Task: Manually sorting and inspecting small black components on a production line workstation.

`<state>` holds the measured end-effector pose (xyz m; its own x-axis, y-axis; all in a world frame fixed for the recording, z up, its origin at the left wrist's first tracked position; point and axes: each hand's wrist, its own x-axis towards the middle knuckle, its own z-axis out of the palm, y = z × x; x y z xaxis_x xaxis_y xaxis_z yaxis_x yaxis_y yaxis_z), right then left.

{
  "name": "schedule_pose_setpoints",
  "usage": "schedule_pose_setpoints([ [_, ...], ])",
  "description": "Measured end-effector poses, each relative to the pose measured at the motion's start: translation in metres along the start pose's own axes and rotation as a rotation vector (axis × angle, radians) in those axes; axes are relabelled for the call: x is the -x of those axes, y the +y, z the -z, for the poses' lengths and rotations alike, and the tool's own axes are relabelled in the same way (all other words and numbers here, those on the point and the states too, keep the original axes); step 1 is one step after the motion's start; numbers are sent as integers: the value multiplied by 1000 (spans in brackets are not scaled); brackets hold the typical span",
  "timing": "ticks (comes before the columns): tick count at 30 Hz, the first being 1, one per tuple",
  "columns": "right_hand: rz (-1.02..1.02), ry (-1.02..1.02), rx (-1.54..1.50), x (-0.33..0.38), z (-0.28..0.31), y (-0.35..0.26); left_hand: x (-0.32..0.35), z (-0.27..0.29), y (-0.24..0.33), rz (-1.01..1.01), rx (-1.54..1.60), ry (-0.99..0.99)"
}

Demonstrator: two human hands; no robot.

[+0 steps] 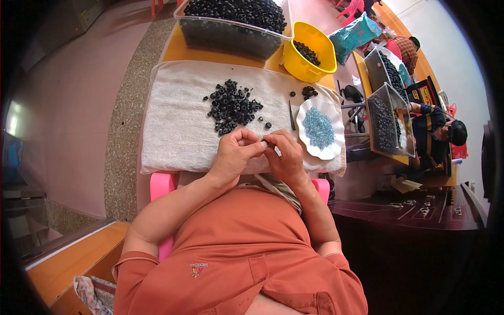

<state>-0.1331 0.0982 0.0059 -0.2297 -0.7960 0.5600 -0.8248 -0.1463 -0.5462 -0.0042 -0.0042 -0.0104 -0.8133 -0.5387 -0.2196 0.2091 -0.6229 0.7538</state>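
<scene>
Over the front part of a white towel [178, 115], my left hand [235, 155] and my right hand [286, 156] meet fingertip to fingertip. Both are closed in a pinch on a small black piece [265, 140], mostly hidden by the fingers; it resembles the loose ones nearby. Just beyond my left hand lies a pile of small black ring-shaped pieces [231, 107]. One black piece [268, 125] rests apart, close to my fingertips. Right of my right hand stands a white scalloped plate [336, 113] of tiny clear-blue pieces [318, 127]. Dark tweezers [292, 115] lie beside the plate.
A clear plastic bin [231, 31] full of black pieces and a yellow tub [323, 50] stand at the far edge. A small black cluster [310, 92] sits above the plate. Further right are more clear bins [382, 121] and a seated person [433, 131].
</scene>
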Motion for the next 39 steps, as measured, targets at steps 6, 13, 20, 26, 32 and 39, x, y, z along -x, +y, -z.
schedule_pose_setpoints([
  [6, -35, 31, -17, -1, 1, -4, 0, -3, 1, -17, -10, 1],
  [13, 37, -2, 19, -3, 6, -3, 2, -4, 3, -33, -65, -1],
  [20, -21, 22, -12, -7, 9, -8, -1, -1, 0, -83, -113, -28],
  [26, -123, 110, 121, -35, 43, 18, 0, 0, -2, -83, -133, -8],
  [32, -105, 271, 362, -117, 103, 74, 2, -2, -3, -62, -119, -17],
  [39, -73, 123, 410, -113, 74, 61, 2, 0, -1, -111, -156, -20],
])
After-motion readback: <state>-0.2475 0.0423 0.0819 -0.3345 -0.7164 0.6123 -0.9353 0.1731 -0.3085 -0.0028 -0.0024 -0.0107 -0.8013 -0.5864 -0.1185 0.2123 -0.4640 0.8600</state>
